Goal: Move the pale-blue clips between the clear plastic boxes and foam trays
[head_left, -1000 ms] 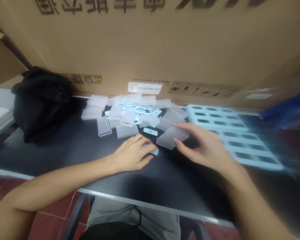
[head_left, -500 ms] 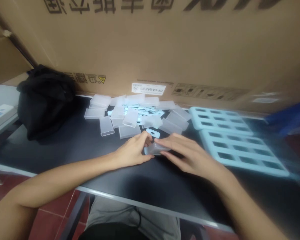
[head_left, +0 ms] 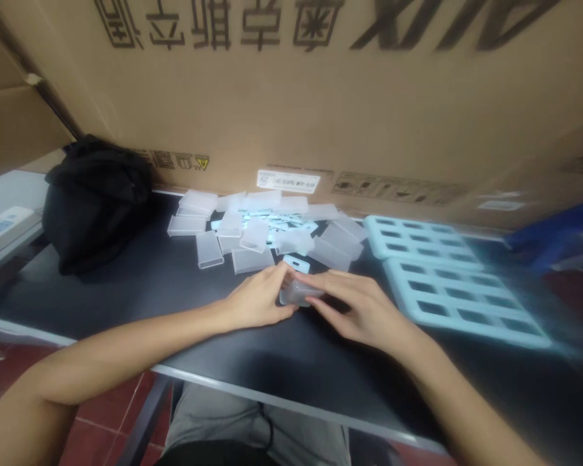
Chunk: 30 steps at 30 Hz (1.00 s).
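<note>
My left hand (head_left: 262, 296) is closed, thumb and fingers curled around the near-left end of a small translucent plastic case (head_left: 298, 293). From the other side, my right hand (head_left: 362, 303) pinches the same case between thumb and fingers. Part of the case is hidden by the fingers. Just beyond my fingertips shows a light blue tab (head_left: 296, 263) with a slot in it; whether it touches my left hand I cannot tell. Behind it lies a pile of translucent cases (head_left: 252, 260), heaped around several light blue flat pieces (head_left: 284, 222).
Two light blue trays (head_left: 444, 309) with rectangular openings lie to the right on the black table (head_left: 252, 366). A black cloth bag (head_left: 97, 204) sits at the left, beside a white box (head_left: 7, 226). A large cardboard box (head_left: 291, 103) stands along the back.
The camera view has tilted up a little. My right hand has moved slightly left with the translucent case, closer to my left hand, and less light blue shows at the case's left end.
</note>
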Each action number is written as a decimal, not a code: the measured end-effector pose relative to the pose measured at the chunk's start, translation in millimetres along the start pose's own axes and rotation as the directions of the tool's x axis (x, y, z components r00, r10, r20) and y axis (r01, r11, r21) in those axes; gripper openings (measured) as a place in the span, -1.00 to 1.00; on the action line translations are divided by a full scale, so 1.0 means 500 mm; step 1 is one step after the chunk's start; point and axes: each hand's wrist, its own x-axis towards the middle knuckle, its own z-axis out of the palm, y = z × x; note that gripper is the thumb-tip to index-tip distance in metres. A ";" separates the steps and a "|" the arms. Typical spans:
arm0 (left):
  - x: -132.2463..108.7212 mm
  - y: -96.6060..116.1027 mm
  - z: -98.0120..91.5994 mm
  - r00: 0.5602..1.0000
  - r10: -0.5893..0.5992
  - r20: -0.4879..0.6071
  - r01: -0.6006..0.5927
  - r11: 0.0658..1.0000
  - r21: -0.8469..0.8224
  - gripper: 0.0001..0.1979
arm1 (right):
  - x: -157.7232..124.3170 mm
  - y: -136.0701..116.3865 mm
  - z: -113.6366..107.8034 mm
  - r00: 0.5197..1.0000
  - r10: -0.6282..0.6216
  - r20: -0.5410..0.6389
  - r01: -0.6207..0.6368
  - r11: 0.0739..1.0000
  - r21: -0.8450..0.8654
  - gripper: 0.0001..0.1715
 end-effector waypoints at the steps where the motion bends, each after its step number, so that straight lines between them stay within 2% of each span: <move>1: -0.001 0.002 0.000 1.000 0.004 -0.006 -0.004 1.000 0.010 -0.60 | -0.001 0.000 -0.001 1.000 0.005 -0.006 -0.005 1.000 0.003 -0.44; 3: -0.004 0.006 0.000 0.998 0.017 -0.061 -0.018 1.000 -0.017 -0.57 | -0.005 0.003 -0.007 0.999 0.030 -0.043 -0.029 0.999 0.019 -0.53; 6: -0.006 0.009 -0.001 0.971 0.067 -0.231 -0.096 0.989 -0.115 -0.55 | -0.011 0.018 -0.023 0.987 0.098 -0.124 -0.089 0.993 0.081 -0.71; 9: -0.008 0.006 -0.001 0.914 0.129 -0.384 -0.210 0.961 -0.177 -0.56 | -0.008 0.039 -0.039 0.969 0.184 -0.167 -0.150 0.969 0.197 -0.59; 11: -0.010 0.003 -0.001 0.887 0.155 -0.435 -0.264 0.943 -0.202 -0.55 | 0.006 0.052 -0.042 0.953 0.254 -0.164 -0.221 0.956 0.194 -0.54; 14: -0.011 -0.004 0.003 0.876 0.203 -0.438 -0.326 0.918 -0.227 -0.55 | 0.048 0.068 -0.037 0.944 0.301 -0.137 -0.301 0.953 0.026 -0.66; 17: -0.010 -0.008 0.008 0.886 0.271 -0.377 -0.374 0.897 -0.234 -0.57 | 0.112 0.090 -0.024 0.958 0.270 -0.092 -0.280 0.953 -0.113 -0.80; 20: -0.008 -0.009 0.012 0.888 0.334 -0.318 -0.419 0.870 -0.258 -0.56 | 0.186 0.122 -0.005 0.953 0.301 0.043 -0.285 0.934 -0.214 -0.86; 23: -0.006 -0.009 0.014 0.862 0.399 -0.314 -0.486 0.827 -0.284 -0.50 | 0.250 0.156 0.020 0.897 0.394 0.200 -0.304 0.879 -0.366 -0.78; 25: -0.005 -0.011 0.015 0.850 0.419 -0.319 -0.508 0.811 -0.291 -0.46 | 0.279 0.175 0.038 0.865 0.431 0.256 -0.297 0.853 -0.429 -0.72; 30: -0.006 -0.017 0.017 0.883 0.376 -0.280 -0.451 0.844 -0.290 -0.44 | 0.307 0.205 0.071 0.847 0.446 0.289 -0.289 0.842 -0.455 -0.65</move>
